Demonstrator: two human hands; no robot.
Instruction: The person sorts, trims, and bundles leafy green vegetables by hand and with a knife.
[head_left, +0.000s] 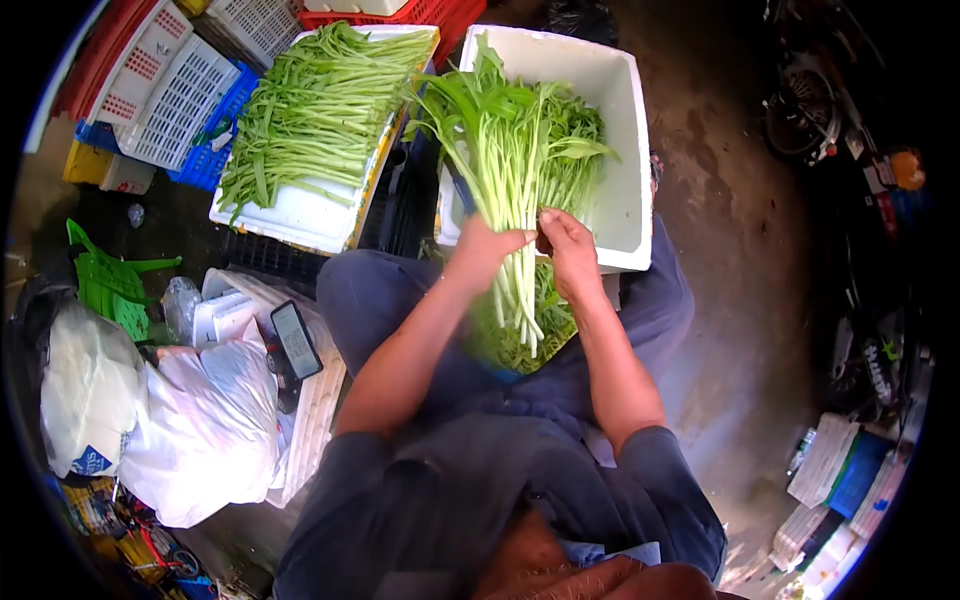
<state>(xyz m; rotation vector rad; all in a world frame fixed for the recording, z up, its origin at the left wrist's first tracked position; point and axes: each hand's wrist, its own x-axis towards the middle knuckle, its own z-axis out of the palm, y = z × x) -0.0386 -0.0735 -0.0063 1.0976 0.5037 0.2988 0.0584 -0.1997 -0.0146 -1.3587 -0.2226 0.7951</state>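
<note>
A bunch of long green leafy stems (505,170) is held over the near edge of a white foam box (625,150), leaves pointing away and pale stem ends toward my lap. My left hand (485,252) is wrapped round the stems from the left. At their right side, my right hand (565,238) has its thumb and fingers pinched together; what is between them is too small to make out. More greens (580,130) lie inside the box. Leafy trimmings (520,350) show below the bunch, between my legs.
Many stems (330,110) lie in rows on a white foam lid (310,215) at the upper left. Plastic baskets (180,90) stand beyond it. White bags (205,420) and a phone (296,338) are at the left. Stacked boxes (830,480) stand at the lower right.
</note>
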